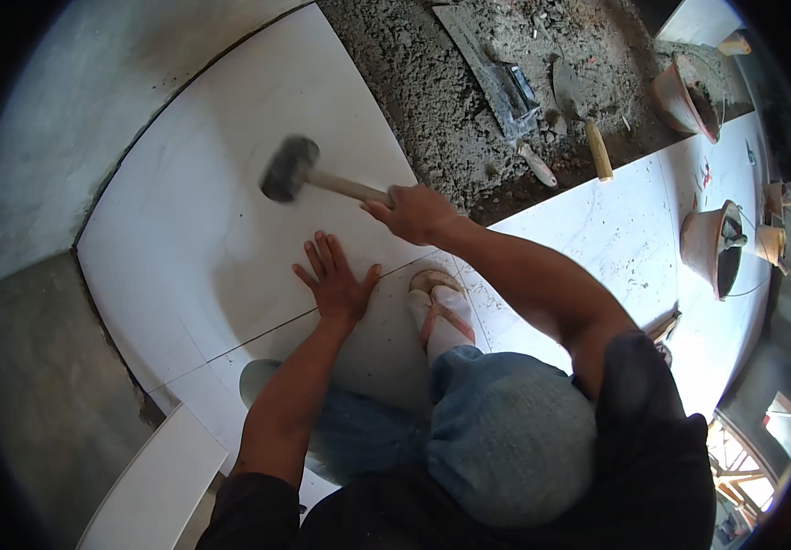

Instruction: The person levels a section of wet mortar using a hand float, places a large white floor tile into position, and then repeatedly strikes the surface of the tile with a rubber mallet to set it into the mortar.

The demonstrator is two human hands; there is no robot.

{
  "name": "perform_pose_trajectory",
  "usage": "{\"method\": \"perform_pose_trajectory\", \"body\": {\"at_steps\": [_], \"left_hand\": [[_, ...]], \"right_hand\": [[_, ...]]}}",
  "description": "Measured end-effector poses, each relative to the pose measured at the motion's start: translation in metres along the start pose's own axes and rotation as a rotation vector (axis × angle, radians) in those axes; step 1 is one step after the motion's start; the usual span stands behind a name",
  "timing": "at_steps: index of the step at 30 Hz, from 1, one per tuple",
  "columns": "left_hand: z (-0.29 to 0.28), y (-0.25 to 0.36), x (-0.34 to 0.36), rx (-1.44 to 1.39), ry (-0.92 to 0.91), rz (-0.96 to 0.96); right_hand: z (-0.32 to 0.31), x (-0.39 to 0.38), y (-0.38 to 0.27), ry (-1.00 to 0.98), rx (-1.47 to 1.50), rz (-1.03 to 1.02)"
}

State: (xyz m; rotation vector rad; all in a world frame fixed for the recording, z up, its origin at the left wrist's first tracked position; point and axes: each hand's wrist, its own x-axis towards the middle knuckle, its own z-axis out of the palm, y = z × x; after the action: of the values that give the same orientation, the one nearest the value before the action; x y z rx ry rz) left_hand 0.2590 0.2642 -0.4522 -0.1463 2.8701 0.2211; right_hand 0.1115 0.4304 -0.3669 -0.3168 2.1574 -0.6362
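A rubber mallet [290, 169] with a black head and wooden handle is gripped in my right hand [411, 214]. Its head, a little blurred, is over a large white floor tile [221, 119]; whether it touches the surface I cannot tell. My left hand [338, 289] lies flat with fingers spread on the same tile, close to the joint along its near edge. Rough grey mortar [395, 64] borders the tile on the right. My foot in a sandal [441, 307] stands just past that joint.
On the mortar lie a notched trowel [492, 78] and a pointed trowel with wooden handle [588, 128]. Two buckets, one farther back [675, 96] and one nearer [703, 243], stand at right. A wall [93, 110] runs along the left; a loose white tile piece [157, 486] is at lower left.
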Motion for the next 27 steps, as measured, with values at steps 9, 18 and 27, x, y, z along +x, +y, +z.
{"method": "perform_pose_trajectory", "body": {"at_steps": [9, 18, 27], "left_hand": [[-0.024, -0.008, 0.0, -0.032, -0.277, -0.006], [-0.01, -0.013, 0.006, -0.059, -0.167, 0.03], [-0.021, -0.012, 0.006, -0.194, -0.11, -0.041]], "right_hand": [[0.005, 0.015, 0.005, 0.223, 0.006, -0.02], [-0.023, 0.012, -0.019, 0.178, 0.141, 0.061], [-0.008, -0.012, 0.027, 0.087, -0.093, -0.258]]}}
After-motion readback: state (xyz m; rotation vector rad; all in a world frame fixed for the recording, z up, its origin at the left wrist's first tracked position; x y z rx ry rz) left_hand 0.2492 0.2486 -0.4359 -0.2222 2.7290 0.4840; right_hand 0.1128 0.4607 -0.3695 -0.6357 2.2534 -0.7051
